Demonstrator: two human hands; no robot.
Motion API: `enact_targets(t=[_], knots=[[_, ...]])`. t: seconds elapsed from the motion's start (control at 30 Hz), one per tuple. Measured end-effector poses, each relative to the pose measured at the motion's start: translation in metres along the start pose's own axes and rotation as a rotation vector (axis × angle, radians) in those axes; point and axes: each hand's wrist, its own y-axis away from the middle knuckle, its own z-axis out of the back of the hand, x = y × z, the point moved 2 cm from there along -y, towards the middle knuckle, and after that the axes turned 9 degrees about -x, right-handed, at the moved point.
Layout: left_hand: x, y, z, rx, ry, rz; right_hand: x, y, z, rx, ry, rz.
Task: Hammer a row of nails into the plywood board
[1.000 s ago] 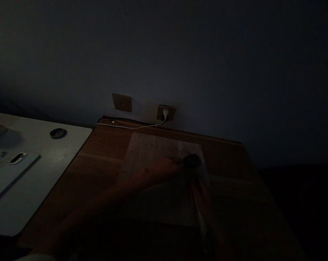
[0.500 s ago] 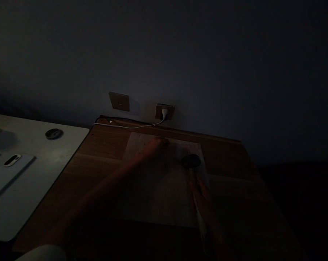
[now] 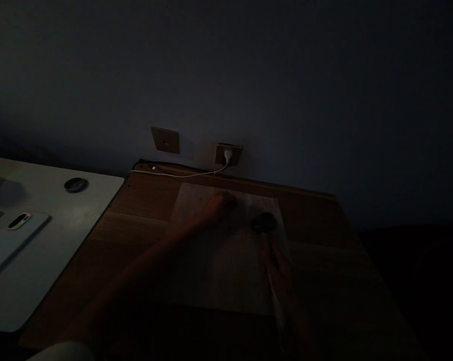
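Wooden table [image 3: 324, 260], mallet [image 3: 264, 223] pointing toward wall [image 3: 286, 100], right fingers [image 3: 279, 254] grasping handle [image 3: 265, 241], left fingers [image 3: 228, 197] unclear

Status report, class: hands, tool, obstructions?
Right hand: grip on dark-headed, long-handled tool. Left hand: over pale rectangular board, grip unclear. Left forearm crosses board.

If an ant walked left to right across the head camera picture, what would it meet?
Flat pale thing with a dark oval, round dark object, wall plate without a plug, left hand, right hand holding a dark-headed tool.
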Motion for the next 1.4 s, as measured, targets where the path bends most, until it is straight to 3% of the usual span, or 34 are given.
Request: enact_targets(t=[0.1,0.23,0.6,1.17,1.4], knots=[[0.002,0.0,0.001,-0.036,0.04,0.057,0.008,-0.002,-0.005,0.033,-0.035,-0.056],[0.003,-0.001,0.002,-0.057,0.041,0.131,0.029,-0.012,-0.017,0.082,-0.111,0.014],[0.001,-0.002,-0.001,-0.07,0.022,0.126,0.072,-0.032,-0.042,0.14,-0.158,0.095],[0.008,0.001,-0.002,-0.097,0.172,0.164,0.071,-0.033,-0.054,0.164,-0.127,0.127],[0.003,-0.002,-0.001,-0.1,0.103,0.172,0.073,-0.033,-0.056,0.146,-0.128,0.118]])
